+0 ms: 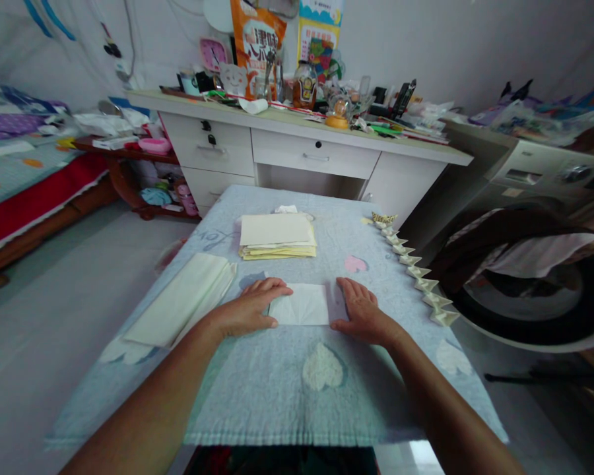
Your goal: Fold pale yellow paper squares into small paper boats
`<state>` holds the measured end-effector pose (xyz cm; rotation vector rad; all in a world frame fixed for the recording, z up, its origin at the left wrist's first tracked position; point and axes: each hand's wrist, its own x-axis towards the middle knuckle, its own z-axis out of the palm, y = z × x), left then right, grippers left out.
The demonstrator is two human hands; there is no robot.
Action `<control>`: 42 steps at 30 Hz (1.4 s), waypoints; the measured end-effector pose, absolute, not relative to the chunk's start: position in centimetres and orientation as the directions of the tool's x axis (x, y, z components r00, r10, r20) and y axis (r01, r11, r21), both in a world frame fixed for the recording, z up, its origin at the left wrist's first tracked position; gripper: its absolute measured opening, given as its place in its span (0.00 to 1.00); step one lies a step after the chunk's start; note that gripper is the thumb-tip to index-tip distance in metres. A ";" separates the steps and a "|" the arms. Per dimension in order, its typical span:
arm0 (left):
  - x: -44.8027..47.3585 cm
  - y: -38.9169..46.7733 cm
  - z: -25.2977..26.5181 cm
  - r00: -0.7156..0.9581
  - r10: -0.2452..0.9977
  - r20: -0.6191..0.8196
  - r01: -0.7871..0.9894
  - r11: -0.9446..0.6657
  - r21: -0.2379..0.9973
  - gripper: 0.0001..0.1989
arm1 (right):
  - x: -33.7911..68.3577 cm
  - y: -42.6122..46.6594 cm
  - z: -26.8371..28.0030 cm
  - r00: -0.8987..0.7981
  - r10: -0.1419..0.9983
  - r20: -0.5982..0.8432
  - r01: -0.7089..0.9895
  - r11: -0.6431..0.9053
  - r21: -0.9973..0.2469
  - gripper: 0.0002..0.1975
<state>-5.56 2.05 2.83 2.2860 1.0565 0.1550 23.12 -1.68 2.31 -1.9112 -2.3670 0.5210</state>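
A white sheet of paper (303, 306) with crease lines lies flat on the cloth-covered table between my hands. My left hand (253, 306) rests on the sheet's left end, thumb and fingers apart. Beside the right end, my right hand (360, 310) lies with its fingers stretched out, apart from the sheet or just at its edge. A stack of cream and yellow paper (276, 231) sits beyond the sheet. To the left lies a pile of folded pale paper (181, 300). Several folded paper pieces (418, 272) stand in a row along the table's right side.
A pale blue cloth (257, 396) with heart shapes covers the table. Behind it stands a white desk (218, 148) crowded with a jar (304, 86), an orange bag (257, 46) and small items. A washing machine (539, 171) is at right, a bed (34, 171) at left.
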 end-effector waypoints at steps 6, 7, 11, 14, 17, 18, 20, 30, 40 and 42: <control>-5.7 1.9 3.0 0.681 0.720 -0.134 0.639 -0.495 0.590 0.33 | 22.2 0.3 4.1 -0.366 0.925 -0.100 0.859 0.294 -0.420 0.28; -5.7 2.0 3.0 0.681 0.719 -0.139 0.641 -0.493 0.589 0.32 | 21.7 0.6 4.1 -0.337 0.938 -0.083 0.867 0.275 -0.416 0.24; -5.8 1.9 2.5 0.669 0.729 -0.145 0.655 -0.486 0.578 0.28 | 19.6 1.3 2.9 -0.207 0.978 -0.037 0.929 0.185 -0.320 0.23; -5.1 1.7 1.6 0.629 0.775 -0.065 0.668 -0.496 0.555 0.17 | 19.2 1.1 1.5 -0.170 0.985 0.031 0.947 0.172 -0.273 0.28; -3.8 1.1 0.7 0.537 0.842 0.039 0.732 -0.489 0.475 0.17 | 19.5 0.9 0.7 -0.168 0.984 0.066 0.945 0.180 -0.273 0.30; -3.4 0.8 0.5 0.507 0.859 0.072 0.759 -0.484 0.436 0.18 | 19.6 0.9 0.6 -0.169 0.983 0.071 0.943 0.182 -0.277 0.30; -2.6 0.4 0.2 0.469 0.876 0.112 0.805 -0.477 0.353 0.21 | 19.7 0.9 0.5 -0.173 0.982 0.075 0.939 0.188 -0.287 0.31; -1.9 0.3 -0.7 0.668 0.738 0.096 0.693 -0.664 0.282 0.20 | 20.0 0.6 0.4 -0.191 0.978 0.078 0.914 0.206 -0.348 0.34; -2.0 -0.2 -0.4 0.686 0.727 0.029 0.696 -0.668 0.264 0.25 | 20.4 0.4 0.8 -0.233 0.971 0.046 0.896 0.233 -0.377 0.39; -2.0 -0.2 -0.4 0.693 0.720 0.019 0.696 -0.676 0.241 0.26 | 20.4 0.4 0.9 -0.245 0.968 0.056 0.889 0.247 -0.386 0.40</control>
